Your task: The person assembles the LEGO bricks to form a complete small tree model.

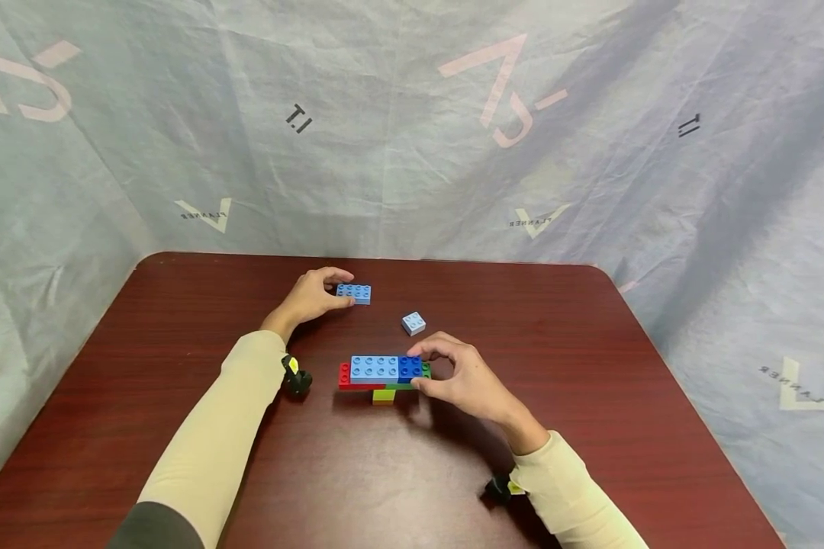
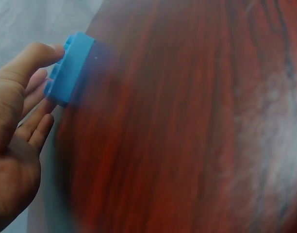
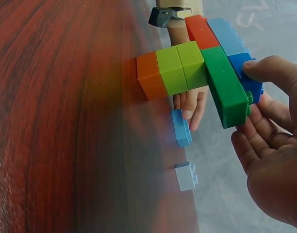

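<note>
Near the table's far edge lies a medium-blue brick (image 1: pixel 362 295), also seen in the left wrist view. My left hand (image 1: pixel 310 296) pinches its left end, thumb in front and fingers behind. My right hand (image 1: pixel 463 379) grips a dark blue brick (image 1: pixel 409 369) between thumb and fingers. That brick sits on top of a T-shaped stack, beside a light blue brick (image 1: pixel 374 369). Beneath them are a red brick (image 3: pixel 203 33) and a green brick (image 3: pixel 227 87). The stem below has two lime bricks (image 3: pixel 177 69) and an orange brick (image 3: pixel 151 76) at the bottom, standing on the table.
A small pale blue brick (image 1: pixel 414 323) lies between the stack and the far brick. The dark red wooden table (image 1: pixel 522 320) has a grey printed cloth (image 1: pixel 384 152) hanging behind it. Black wrist devices (image 1: pixel 296 377) are strapped to both forearms.
</note>
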`<state>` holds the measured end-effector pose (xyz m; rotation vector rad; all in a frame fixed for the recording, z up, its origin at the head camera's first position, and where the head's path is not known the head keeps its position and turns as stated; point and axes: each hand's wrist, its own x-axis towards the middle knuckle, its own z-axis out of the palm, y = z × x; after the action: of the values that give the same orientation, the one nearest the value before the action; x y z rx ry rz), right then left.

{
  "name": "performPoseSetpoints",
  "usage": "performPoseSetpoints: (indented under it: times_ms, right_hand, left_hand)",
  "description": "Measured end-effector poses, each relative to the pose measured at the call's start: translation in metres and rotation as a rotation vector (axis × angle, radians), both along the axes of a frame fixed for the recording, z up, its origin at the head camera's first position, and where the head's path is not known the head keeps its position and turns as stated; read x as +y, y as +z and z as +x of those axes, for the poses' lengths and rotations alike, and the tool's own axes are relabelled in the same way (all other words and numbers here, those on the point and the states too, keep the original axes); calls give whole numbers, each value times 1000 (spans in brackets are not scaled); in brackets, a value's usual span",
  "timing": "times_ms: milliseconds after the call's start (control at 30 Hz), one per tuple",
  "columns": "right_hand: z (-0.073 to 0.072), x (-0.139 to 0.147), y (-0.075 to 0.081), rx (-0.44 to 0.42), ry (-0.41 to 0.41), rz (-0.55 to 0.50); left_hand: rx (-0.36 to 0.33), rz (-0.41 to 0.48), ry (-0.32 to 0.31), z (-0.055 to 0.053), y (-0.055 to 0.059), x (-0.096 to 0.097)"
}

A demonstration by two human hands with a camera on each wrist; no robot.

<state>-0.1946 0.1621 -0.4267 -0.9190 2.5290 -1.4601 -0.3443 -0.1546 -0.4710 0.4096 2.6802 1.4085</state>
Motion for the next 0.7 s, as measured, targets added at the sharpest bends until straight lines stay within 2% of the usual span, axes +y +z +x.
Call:
performPoseSetpoints:
  times_ms: [200,433,567,700]
  right_hand:
    - [1,1,1,11,-2,17]
    - [0,1,2,-2,-5,9]
    - [-1,1,1,-9,-9,3]
    - [-1,1,1,-7,-8,11]
  left_hand:
    - [-5,-29,41,1,-4,5]
    - [25,-68,60,5,-5,6]
    - [36,-50,66,13,-3,5]
    - [56,-12,72,25,3,5]
